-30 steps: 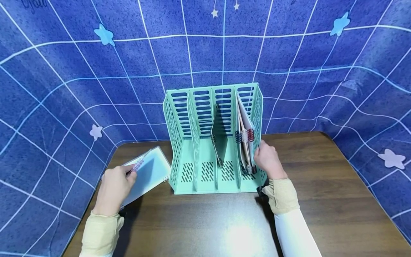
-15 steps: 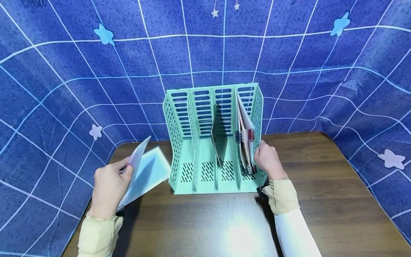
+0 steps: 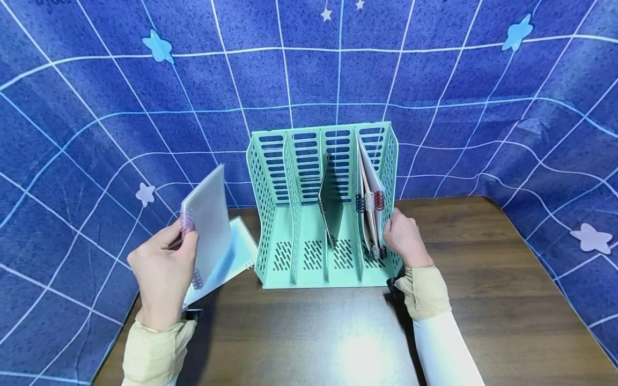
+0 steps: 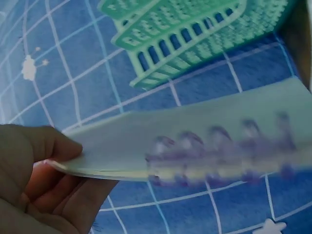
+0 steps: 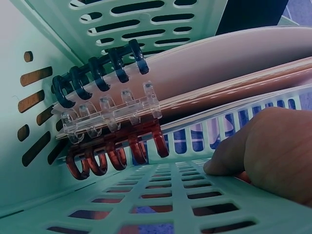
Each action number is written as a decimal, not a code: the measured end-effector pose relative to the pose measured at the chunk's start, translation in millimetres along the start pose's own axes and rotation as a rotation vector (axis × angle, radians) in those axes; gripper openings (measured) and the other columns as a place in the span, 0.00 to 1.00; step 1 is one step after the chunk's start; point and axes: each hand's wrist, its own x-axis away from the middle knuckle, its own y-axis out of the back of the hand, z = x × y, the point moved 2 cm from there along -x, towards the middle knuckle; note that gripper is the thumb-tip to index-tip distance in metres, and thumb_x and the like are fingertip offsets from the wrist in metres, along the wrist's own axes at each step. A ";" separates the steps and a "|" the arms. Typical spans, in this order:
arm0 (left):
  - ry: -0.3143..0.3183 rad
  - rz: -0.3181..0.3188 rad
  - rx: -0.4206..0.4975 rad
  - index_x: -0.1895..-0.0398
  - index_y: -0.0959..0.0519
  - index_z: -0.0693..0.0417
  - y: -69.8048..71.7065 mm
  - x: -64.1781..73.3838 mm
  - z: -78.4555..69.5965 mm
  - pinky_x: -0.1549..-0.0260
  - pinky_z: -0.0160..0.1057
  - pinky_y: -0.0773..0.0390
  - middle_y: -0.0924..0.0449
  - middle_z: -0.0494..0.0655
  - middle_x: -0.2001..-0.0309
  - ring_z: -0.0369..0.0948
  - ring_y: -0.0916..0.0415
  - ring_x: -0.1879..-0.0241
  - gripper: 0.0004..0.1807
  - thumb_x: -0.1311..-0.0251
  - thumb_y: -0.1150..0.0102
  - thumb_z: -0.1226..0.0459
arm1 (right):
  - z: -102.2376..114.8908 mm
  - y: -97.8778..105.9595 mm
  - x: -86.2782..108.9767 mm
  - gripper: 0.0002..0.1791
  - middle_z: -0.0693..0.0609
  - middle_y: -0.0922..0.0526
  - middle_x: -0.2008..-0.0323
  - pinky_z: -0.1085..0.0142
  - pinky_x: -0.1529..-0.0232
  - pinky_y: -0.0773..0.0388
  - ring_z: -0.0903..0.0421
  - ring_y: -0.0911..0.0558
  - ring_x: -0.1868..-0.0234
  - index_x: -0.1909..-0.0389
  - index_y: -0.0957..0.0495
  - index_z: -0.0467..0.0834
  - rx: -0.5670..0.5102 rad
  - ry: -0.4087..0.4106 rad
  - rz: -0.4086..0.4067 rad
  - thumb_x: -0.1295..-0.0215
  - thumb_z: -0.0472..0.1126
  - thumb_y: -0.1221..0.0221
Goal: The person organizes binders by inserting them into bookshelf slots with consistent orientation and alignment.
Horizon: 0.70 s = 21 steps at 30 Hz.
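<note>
My left hand (image 3: 164, 268) pinches a pale notebook (image 3: 208, 220) with purple ring binding by its bound edge, thumb on one face. It stands nearly upright in the air at the table's left. In the left wrist view the purple rings (image 4: 219, 151) look blurred, beside the thumb. My right hand (image 3: 404, 236) grips the right side wall of a mint-green file rack (image 3: 309, 273). Close to that hand, in the rack's rightmost slot, stand three ring-bound notebooks, with dark blue rings (image 5: 100, 73), clear rings (image 5: 109, 114) and red rings (image 5: 117, 153).
Another light-blue notebook (image 3: 236, 246) lies on the brown wooden table (image 3: 309, 338), partly behind the held one and close to the rack's left side. A dark notebook (image 3: 332, 206) leans near the rack's middle. A blue cloth (image 3: 434, 80) with white lines hangs behind.
My left hand has lifted the purple-ringed notebook off the one beneath and turned it from lying flat to nearly upright. The right hand keeps its grip on the rack.
</note>
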 end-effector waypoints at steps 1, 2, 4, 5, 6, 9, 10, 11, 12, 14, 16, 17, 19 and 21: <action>0.009 -0.017 0.022 0.57 0.08 0.44 0.8 0.0 -3.4 0.72 0.12 0.31 0.10 0.49 0.67 0.09 0.25 0.70 0.16 0.44 0.35 0.71 | 0.1 0.1 0.0 0.12 0.25 0.20 0.63 0.35 0.59 0.23 0.24 0.18 0.59 0.56 0.30 0.31 0.001 0.000 0.000 0.26 0.37 0.57; 0.014 -0.032 0.044 0.58 0.08 0.44 1.5 -0.1 -7.0 0.72 0.13 0.30 0.10 0.49 0.67 0.10 0.24 0.70 0.16 0.44 0.36 0.71 | -0.1 0.0 0.1 0.12 0.25 0.19 0.63 0.35 0.59 0.23 0.24 0.18 0.59 0.56 0.30 0.31 0.001 -0.001 -0.001 0.26 0.37 0.56; 0.016 -0.047 0.074 0.59 0.07 0.45 3.0 -0.8 -13.8 0.71 0.14 0.28 0.10 0.49 0.67 0.13 0.22 0.70 0.14 0.42 0.36 0.70 | 0.0 0.3 0.4 0.12 0.25 0.20 0.64 0.35 0.59 0.23 0.24 0.18 0.59 0.56 0.30 0.31 0.001 0.000 0.000 0.26 0.37 0.57; 0.014 -0.052 0.092 0.60 0.07 0.46 3.6 -1.5 -17.0 0.71 0.15 0.26 0.09 0.50 0.67 0.14 0.20 0.70 0.13 0.40 0.36 0.69 | -0.3 0.3 0.4 0.12 0.26 0.20 0.64 0.35 0.59 0.23 0.24 0.18 0.59 0.56 0.30 0.31 0.000 0.001 -0.001 0.26 0.37 0.57; 0.012 -0.057 0.108 0.60 0.07 0.46 4.1 -2.2 -20.2 0.71 0.16 0.25 0.09 0.49 0.66 0.16 0.19 0.71 0.12 0.39 0.37 0.68 | -0.4 0.3 0.4 0.12 0.26 0.20 0.64 0.35 0.59 0.24 0.25 0.18 0.60 0.57 0.30 0.31 -0.001 0.001 -0.001 0.26 0.37 0.57; 0.018 -0.080 0.165 0.62 0.07 0.48 4.1 -4.4 -30.3 0.71 0.19 0.23 0.10 0.48 0.65 0.21 0.17 0.72 0.10 0.38 0.35 0.67 | -0.8 1.0 0.3 0.11 0.28 0.20 0.65 0.35 0.60 0.24 0.26 0.18 0.61 0.57 0.30 0.32 -0.004 -0.001 -0.005 0.26 0.37 0.57; 0.027 -0.091 0.188 0.62 0.07 0.48 3.6 -4.5 -33.4 0.70 0.20 0.22 0.10 0.47 0.65 0.23 0.17 0.72 0.09 0.38 0.35 0.67 | -0.8 1.2 0.0 0.11 0.28 0.20 0.65 0.35 0.60 0.24 0.26 0.18 0.61 0.58 0.30 0.32 -0.004 0.001 -0.006 0.26 0.37 0.57; 0.033 -0.101 0.207 0.63 0.07 0.49 3.1 -4.3 -37.0 0.70 0.20 0.21 0.10 0.45 0.65 0.24 0.17 0.72 0.08 0.39 0.34 0.68 | -1.1 1.2 -0.1 0.11 0.28 0.20 0.65 0.36 0.60 0.24 0.26 0.18 0.61 0.58 0.30 0.32 -0.004 -0.001 -0.005 0.26 0.37 0.57; 0.044 -0.113 0.232 0.63 0.07 0.49 2.2 -3.7 -40.7 0.69 0.21 0.21 0.11 0.43 0.66 0.25 0.17 0.72 0.08 0.39 0.33 0.69 | -1.3 1.1 -0.3 0.11 0.28 0.20 0.65 0.36 0.61 0.24 0.26 0.18 0.61 0.58 0.31 0.32 -0.004 -0.003 -0.002 0.26 0.37 0.57; 0.063 -0.137 0.272 0.64 0.07 0.53 0.7 -1.9 -51.4 0.69 0.21 0.21 0.13 0.41 0.66 0.26 0.18 0.72 0.07 0.41 0.32 0.71 | -1.7 1.2 -0.2 0.12 0.28 0.20 0.66 0.36 0.61 0.24 0.27 0.18 0.62 0.58 0.31 0.32 -0.003 -0.007 0.007 0.25 0.38 0.58; 0.071 -0.146 0.311 0.65 0.08 0.58 0.1 0.7 -64.4 0.69 0.21 0.21 0.14 0.40 0.67 0.26 0.18 0.73 0.06 0.42 0.32 0.73 | -1.7 1.4 -0.2 0.12 0.28 0.21 0.66 0.36 0.61 0.24 0.27 0.18 0.62 0.57 0.31 0.32 -0.003 -0.009 0.016 0.25 0.37 0.58; 0.075 -0.152 0.332 0.65 0.08 0.59 -0.4 2.1 -70.4 0.69 0.22 0.20 0.15 0.40 0.67 0.26 0.19 0.73 0.06 0.42 0.32 0.74 | -1.8 1.2 -0.2 0.12 0.29 0.21 0.66 0.37 0.61 0.24 0.27 0.18 0.62 0.57 0.31 0.32 -0.004 -0.013 0.021 0.25 0.38 0.58; 0.080 -0.158 0.360 0.65 0.09 0.62 -2.2 4.8 -79.2 0.69 0.22 0.20 0.14 0.42 0.67 0.27 0.19 0.72 0.06 0.43 0.32 0.75 | -1.4 1.2 0.5 0.13 0.28 0.21 0.66 0.36 0.60 0.24 0.27 0.18 0.61 0.56 0.31 0.32 -0.005 -0.013 0.026 0.25 0.38 0.59; 0.083 -0.157 0.397 0.64 0.08 0.60 -5.4 7.4 -82.6 0.68 0.23 0.19 0.14 0.43 0.67 0.29 0.18 0.71 0.07 0.43 0.31 0.75 | -1.1 1.0 0.5 0.12 0.28 0.21 0.65 0.36 0.60 0.24 0.26 0.18 0.61 0.57 0.31 0.32 -0.006 -0.011 0.025 0.25 0.38 0.59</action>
